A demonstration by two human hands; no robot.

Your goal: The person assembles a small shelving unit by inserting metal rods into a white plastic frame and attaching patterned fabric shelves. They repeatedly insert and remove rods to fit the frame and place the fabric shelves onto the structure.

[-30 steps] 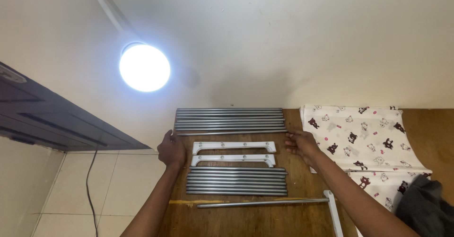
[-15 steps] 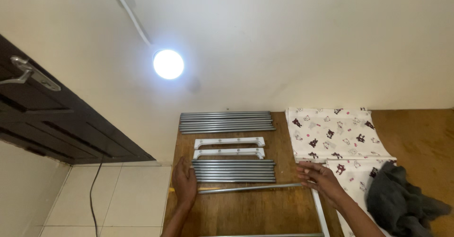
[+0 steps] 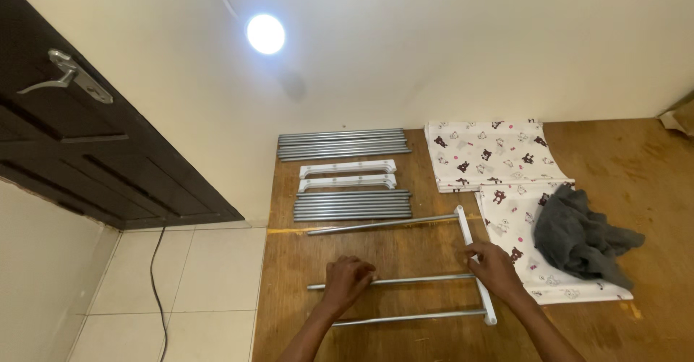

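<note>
Greys, whites and warm brown on a wooden floor

The metal rods (image 3: 396, 281) under the left hand (image 3: 347, 279) are silver-grey, as are the two bundled rod stacks (image 3: 344, 144); the connector bar (image 3: 473, 261) at the right hand (image 3: 493, 266) and the two brackets (image 3: 348, 175) are white. The wooden floor (image 3: 636, 160) is reddish brown with darker streaks. The folded cloth (image 3: 486, 152) is white with a scattered print of small dark brown and pale cartoon animals; the crumpled garment (image 3: 582, 233) on it is plain charcoal grey. The door (image 3: 87, 152) is dark brown with a silver handle (image 3: 69, 76), the wall (image 3: 434, 44) cream, the tiles (image 3: 188, 275) off-white, the cable (image 3: 155, 282) black.
</note>
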